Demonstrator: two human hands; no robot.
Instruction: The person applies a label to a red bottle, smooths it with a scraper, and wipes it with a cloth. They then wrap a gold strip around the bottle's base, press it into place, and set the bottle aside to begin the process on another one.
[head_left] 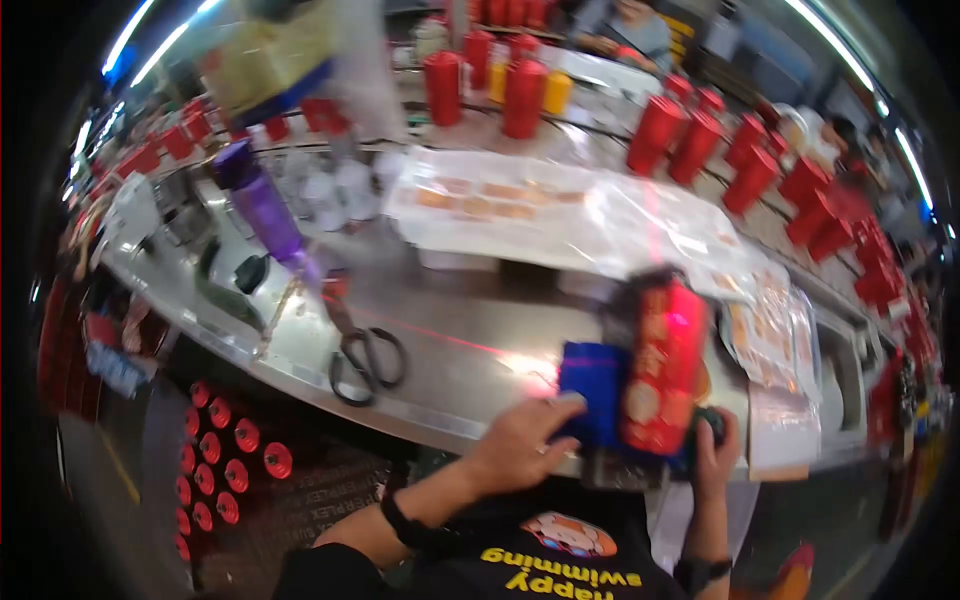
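A red bottle-like cylinder [662,370] with pale printing sits tilted against a blue block [592,392] at the front of the metal bench. My left hand [525,440] touches the block's left edge, its fingers slightly apart. On the other side of the cylinder, my right hand [715,452] is closed round a small dark green knob-like part [708,424]. Below the block lies a dark metal piece [622,470], partly hidden. Some blur covers the cylinder's top end.
Black-handled scissors [368,362] lie left on the bench [460,370], near a purple bottle [262,205]. Sheets of labels [500,200] spread behind. More red cylinders [525,98] line the back conveyor. Red-capped items [235,475] fill a box at lower left. A person [630,38] works opposite.
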